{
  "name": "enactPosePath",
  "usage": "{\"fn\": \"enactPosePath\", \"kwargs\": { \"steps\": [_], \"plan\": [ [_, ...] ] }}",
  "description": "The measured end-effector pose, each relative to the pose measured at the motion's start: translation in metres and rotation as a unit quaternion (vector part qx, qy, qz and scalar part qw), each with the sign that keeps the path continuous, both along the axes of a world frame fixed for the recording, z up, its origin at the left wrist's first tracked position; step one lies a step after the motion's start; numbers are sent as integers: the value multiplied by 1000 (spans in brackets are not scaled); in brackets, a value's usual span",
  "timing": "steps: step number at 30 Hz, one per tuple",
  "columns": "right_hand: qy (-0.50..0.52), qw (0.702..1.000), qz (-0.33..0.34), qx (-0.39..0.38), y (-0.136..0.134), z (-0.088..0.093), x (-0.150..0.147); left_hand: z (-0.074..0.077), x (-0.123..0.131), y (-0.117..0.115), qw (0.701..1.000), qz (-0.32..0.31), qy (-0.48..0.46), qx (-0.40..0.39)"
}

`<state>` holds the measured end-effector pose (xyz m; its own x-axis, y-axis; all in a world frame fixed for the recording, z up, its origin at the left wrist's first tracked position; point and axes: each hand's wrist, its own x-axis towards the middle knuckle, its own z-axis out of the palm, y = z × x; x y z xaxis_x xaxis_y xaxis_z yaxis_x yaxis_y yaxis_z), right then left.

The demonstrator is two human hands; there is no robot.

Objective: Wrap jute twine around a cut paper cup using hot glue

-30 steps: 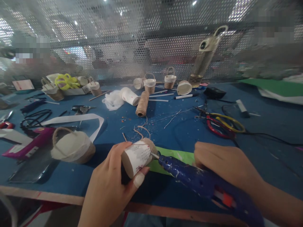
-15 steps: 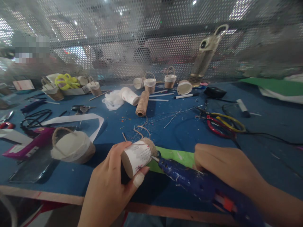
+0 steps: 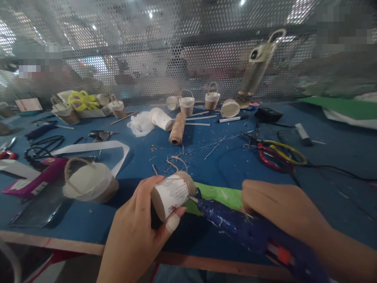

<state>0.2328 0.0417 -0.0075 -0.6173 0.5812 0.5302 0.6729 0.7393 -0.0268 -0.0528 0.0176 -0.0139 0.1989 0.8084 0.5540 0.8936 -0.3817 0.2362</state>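
Observation:
Between the fingers and thumb of my left hand (image 3: 144,220) lies a printed white paper cup (image 3: 173,194), tipped on its side with its mouth toward me. Brown twine (image 3: 188,182) is wound around the cup's far end, and a loose strand trails from it. My right hand (image 3: 271,200) grips a dark blue glue gun (image 3: 235,224) with an orange switch. Its metal nozzle touches or almost touches the cup at the edge of the twine. Under the cup is a light green strip (image 3: 220,196).
Left of my hand sits a twine-wrapped basket (image 3: 91,182), beside a purple packet (image 3: 38,179). A twine spool (image 3: 177,129) lies ahead. Red- and yellow-handled pliers (image 3: 277,155) are at right. Small baskets (image 3: 186,105) and a tall bottle (image 3: 255,74) stand near the perforated screen (image 3: 165,59).
Both hands, the cup and the glue gun hold almost the same positions. The view has shifted very slightly.

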Motion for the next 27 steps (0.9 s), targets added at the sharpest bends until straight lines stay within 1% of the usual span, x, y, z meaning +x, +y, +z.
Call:
{"fn": "enactPosePath", "kwargs": {
  "steps": [4, 11, 16, 21, 27],
  "plan": [
    [-13, 1000, 1, -4, 0, 2, 0, 0, -1, -1, 1000, 0, -1, -3],
    [15, 999, 29, 22, 4, 0, 0, -1, 0, 0, 1000, 3, -2, -12],
    [16, 1000, 16, -15, 1, 2, -3, 0, 0, 0, 1000, 3, 3, -5],
    [13, 1000, 12, -13, -2, 5, -6, 0, 0, -1, 1000, 1, 3, -2],
    [27, 1000, 3, -14, -2, 3, -6, -2, -1, 0, 1000, 2, -1, -2]
  ]
}}
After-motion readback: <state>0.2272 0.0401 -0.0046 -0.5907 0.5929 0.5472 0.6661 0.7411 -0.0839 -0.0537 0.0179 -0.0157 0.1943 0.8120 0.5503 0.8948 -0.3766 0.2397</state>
